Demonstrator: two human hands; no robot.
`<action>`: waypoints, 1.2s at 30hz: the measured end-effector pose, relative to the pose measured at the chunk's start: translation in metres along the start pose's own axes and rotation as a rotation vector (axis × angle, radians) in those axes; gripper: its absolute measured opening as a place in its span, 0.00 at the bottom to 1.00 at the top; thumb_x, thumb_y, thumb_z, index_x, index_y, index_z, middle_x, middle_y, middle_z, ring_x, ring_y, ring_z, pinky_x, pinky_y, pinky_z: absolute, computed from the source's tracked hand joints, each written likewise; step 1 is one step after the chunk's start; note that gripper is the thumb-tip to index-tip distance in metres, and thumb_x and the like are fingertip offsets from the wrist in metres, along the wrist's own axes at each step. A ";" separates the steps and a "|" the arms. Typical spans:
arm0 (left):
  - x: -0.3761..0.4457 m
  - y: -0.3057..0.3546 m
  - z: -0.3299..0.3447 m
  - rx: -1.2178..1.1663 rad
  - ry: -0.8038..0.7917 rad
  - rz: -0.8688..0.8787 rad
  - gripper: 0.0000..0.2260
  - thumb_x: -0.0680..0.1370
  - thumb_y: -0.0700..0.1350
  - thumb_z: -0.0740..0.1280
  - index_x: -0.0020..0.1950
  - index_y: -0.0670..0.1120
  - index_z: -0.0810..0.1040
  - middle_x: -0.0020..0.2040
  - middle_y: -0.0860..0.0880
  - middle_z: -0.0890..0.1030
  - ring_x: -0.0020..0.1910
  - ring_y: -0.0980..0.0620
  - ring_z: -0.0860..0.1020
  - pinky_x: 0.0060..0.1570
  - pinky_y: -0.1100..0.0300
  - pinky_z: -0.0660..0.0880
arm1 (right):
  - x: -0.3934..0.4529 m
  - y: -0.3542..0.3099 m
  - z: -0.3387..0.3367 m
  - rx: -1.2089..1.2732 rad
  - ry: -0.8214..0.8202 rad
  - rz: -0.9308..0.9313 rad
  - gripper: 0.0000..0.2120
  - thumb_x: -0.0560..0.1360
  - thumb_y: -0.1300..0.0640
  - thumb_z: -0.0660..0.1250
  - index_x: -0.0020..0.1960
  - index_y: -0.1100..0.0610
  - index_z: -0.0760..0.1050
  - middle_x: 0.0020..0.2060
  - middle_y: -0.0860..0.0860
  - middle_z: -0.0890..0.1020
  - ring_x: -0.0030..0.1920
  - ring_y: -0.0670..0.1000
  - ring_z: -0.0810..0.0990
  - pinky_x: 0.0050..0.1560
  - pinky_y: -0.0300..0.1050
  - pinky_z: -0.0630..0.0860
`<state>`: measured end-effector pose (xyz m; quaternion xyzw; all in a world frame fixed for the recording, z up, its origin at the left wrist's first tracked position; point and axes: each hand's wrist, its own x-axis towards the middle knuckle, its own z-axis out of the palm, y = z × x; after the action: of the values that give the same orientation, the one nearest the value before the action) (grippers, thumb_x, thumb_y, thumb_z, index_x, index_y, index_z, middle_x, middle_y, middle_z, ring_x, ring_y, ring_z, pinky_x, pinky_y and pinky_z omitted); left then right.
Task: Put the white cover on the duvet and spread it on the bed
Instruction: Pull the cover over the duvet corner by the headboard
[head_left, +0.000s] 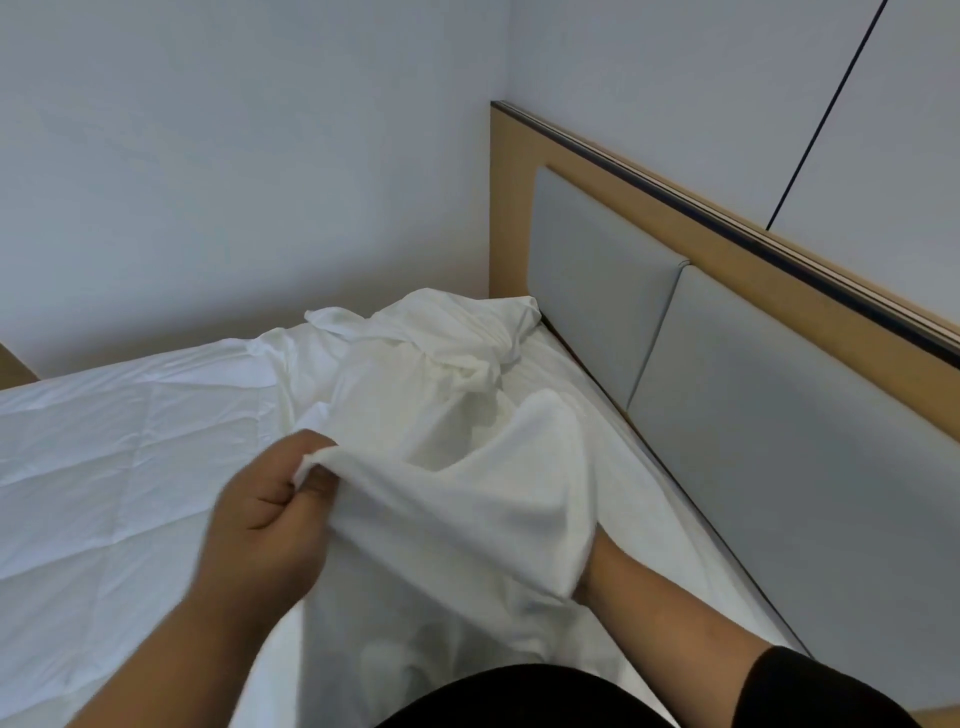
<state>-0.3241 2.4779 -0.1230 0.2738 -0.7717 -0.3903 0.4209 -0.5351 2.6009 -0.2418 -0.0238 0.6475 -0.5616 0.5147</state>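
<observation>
The white cover (447, 415) lies bunched and rumpled across the bed, reaching up to the corner by the headboard. The quilted white duvet (114, 467) lies flat on the left part of the bed. My left hand (270, 514) pinches an edge of the cover and lifts it. My right hand is inside the cover and hidden by the cloth; only its wrist and forearm (654, 597) show, so its fingers cannot be seen.
A wooden headboard (737, 249) with grey padded panels (779, 395) runs along the right side. A white wall (234, 182) closes the far side of the bed. A wooden piece (13, 366) shows at the far left edge.
</observation>
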 end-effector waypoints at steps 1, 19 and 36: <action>0.005 0.011 -0.015 0.005 -0.034 0.041 0.10 0.75 0.55 0.61 0.39 0.52 0.76 0.32 0.55 0.75 0.31 0.56 0.71 0.31 0.60 0.66 | 0.008 -0.020 -0.009 0.027 -0.021 -0.029 0.12 0.83 0.55 0.62 0.57 0.60 0.81 0.50 0.60 0.85 0.46 0.58 0.83 0.47 0.51 0.81; -0.004 -0.069 0.068 0.175 -0.549 -0.532 0.10 0.76 0.59 0.68 0.51 0.55 0.80 0.47 0.54 0.83 0.45 0.58 0.81 0.49 0.58 0.78 | -0.020 -0.042 0.016 -0.132 -0.121 -0.251 0.09 0.81 0.58 0.65 0.46 0.52 0.83 0.40 0.46 0.87 0.38 0.43 0.85 0.38 0.37 0.78; 0.007 -0.094 0.079 0.082 -0.085 -0.595 0.18 0.80 0.50 0.63 0.37 0.38 0.68 0.31 0.49 0.70 0.33 0.52 0.69 0.36 0.54 0.67 | -0.082 -0.048 -0.008 -0.830 -0.164 -1.030 0.22 0.81 0.40 0.59 0.35 0.52 0.61 0.29 0.43 0.66 0.30 0.37 0.66 0.34 0.29 0.61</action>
<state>-0.3867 2.4506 -0.2255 0.4881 -0.6896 -0.4761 0.2440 -0.5281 2.6383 -0.1547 -0.5691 0.6745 -0.4361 0.1761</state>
